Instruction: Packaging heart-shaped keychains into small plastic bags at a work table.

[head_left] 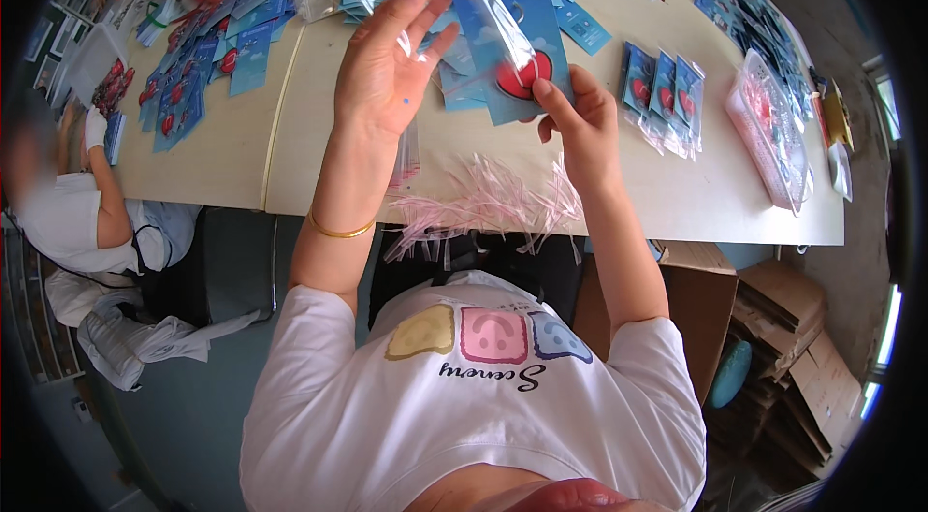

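My right hand [583,116] pinches the lower edge of a blue card [529,9] between thumb and fingers. On the card lies a red heart-like piece [517,79], and clear shiny plastic covers part of both. My left hand [391,53] is raised to the left of the card with its fingers apart. A glint of clear film shows by those fingers; whether they touch it I cannot tell. Behind both hands lies a spread of blue cards [583,27]. Pale pink plastic strips [483,203] are heaped at the table's near edge.
Three bagged cards [663,91] lie to the right, beside a pink-white basket [764,125] of clear plastic. More dark blue packets [744,14] lie at the far right. On the left are blue cards with red pieces [193,72] and a co-worker's gloved hand [95,128]. Cardboard [783,319] leans below right.
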A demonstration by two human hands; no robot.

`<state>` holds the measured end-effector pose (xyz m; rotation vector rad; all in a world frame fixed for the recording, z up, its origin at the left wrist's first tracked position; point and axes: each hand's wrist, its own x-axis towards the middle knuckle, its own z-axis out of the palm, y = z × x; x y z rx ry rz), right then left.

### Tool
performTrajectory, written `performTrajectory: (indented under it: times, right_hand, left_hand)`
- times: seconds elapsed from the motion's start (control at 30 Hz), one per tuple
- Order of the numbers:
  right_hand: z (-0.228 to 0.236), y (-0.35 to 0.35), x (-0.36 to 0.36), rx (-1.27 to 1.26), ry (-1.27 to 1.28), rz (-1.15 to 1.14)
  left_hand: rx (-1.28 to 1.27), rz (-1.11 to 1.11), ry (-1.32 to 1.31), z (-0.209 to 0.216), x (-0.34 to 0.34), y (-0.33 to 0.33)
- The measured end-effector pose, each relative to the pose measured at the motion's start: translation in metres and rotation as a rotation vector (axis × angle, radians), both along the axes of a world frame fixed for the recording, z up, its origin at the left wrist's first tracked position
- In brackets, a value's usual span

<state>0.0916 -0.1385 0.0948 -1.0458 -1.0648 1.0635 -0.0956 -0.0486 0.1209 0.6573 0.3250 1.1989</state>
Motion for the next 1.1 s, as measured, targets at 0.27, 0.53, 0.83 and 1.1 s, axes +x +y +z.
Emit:
performTrajectory:
  times: [0.27,0.53,0.83,1.1]
  right_hand:
    - [-0.021,-0.031,-0.017,0.003,-0.004,-0.002]
    - [-0.017,-0.019,-0.024,-0.001,0.014,0.047]
    - [-0.009,-0.019,0.001,-0.037,-0.127,0.142]
    - [0.001,-0.011,-0.014,-0.005,-0.016,0.085]
  left_hand:
    - [-0.234,0.202,-0.101,0.007,-0.007,0.011]
    - [-0.063,0.127,-0.044,0.006,0.007,0.001]
    - [0.157,0.255,0.249,0.015,0.001,-0.01]
    - [0.332,0.179,0.386,-0.002,0.019,-0.022]
